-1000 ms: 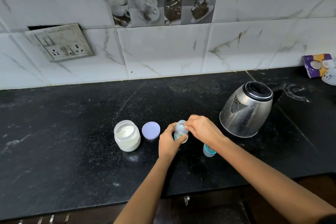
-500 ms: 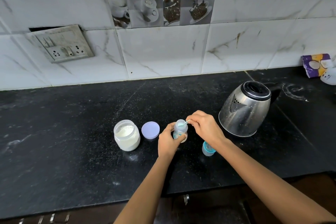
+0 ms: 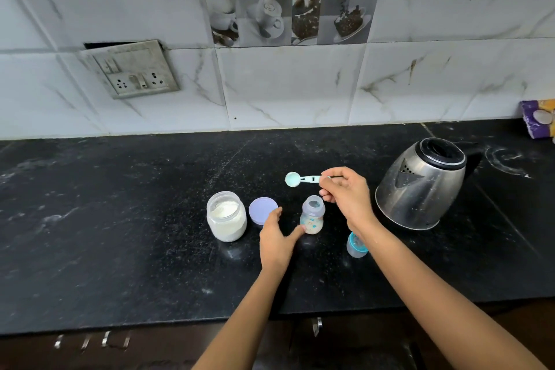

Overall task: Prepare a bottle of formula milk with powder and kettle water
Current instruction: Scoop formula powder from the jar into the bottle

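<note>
A small baby bottle [image 3: 312, 215] stands open on the black counter with pale powder in its bottom. My right hand [image 3: 348, 192] pinches the handle of a light blue scoop [image 3: 297, 179], held level above and behind the bottle, its bowl pointing left. My left hand [image 3: 277, 237] rests open on the counter just left of the bottle, its thumb touching the bottle's base. An open jar of white powder [image 3: 226, 216] stands to the left, with its purple lid [image 3: 262, 210] lying beside it. The steel kettle [image 3: 420, 183] stands at the right, lid open.
The bottle's blue-ringed cap [image 3: 356, 245] sits on the counter under my right forearm. A purple packet [image 3: 539, 123] lies at the far right by the wall. A wall socket [image 3: 135, 72] is at the back left. The counter's front edge [image 3: 180, 324] runs below my arms.
My right hand has lifted the scoop away from the bottle's mouth, up and back. My left hand has let go of the bottle and opened beside it.
</note>
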